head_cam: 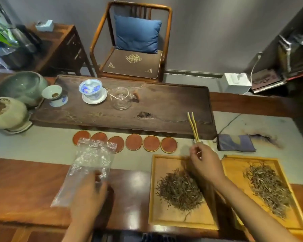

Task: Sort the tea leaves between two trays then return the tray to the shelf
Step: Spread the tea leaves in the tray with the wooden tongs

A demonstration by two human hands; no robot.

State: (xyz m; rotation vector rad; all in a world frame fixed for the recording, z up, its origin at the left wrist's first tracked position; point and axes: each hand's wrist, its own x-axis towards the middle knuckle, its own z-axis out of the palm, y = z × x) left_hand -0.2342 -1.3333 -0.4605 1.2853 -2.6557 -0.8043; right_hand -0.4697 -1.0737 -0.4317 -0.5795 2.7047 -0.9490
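Tea leaves lie in two piles, one on the left tray under the right hand, one on the right tray just beside that arm. Sorting looks barely begun: the right hand pinches tongs, which must next come down to the leaves, while the left hand, well apart, grips a plastic bag.

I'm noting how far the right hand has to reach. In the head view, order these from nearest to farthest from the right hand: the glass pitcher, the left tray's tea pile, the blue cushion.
From the right hand:
1. Left tray's tea pile, just below the hand.
2. Glass pitcher, up-left on the dark tea board.
3. Blue cushion, on the chair beyond the table.
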